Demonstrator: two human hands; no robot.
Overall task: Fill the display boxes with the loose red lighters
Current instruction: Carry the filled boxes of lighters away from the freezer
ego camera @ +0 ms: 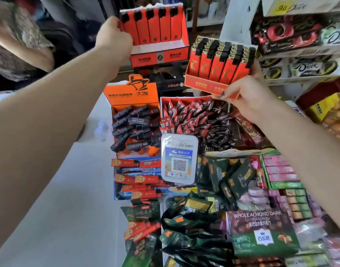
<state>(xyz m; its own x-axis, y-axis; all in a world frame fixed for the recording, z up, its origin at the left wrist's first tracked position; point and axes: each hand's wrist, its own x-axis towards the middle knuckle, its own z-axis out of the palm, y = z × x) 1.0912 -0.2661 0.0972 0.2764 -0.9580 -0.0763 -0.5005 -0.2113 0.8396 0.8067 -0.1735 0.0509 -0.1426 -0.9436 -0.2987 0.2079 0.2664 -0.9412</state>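
Head view: right hand (248, 99) gripping a full lighter box (217, 72) aloft, left hand (115, 37) clutching the far box (157, 35) showing one back row only, front space unfilled — roughly halfway, judging.

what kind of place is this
Most likely a small shop counter: a white QR payment plaque, stacked Dove chocolate cartons and open red cardboard display boxes of lighters crowd the white countertop.
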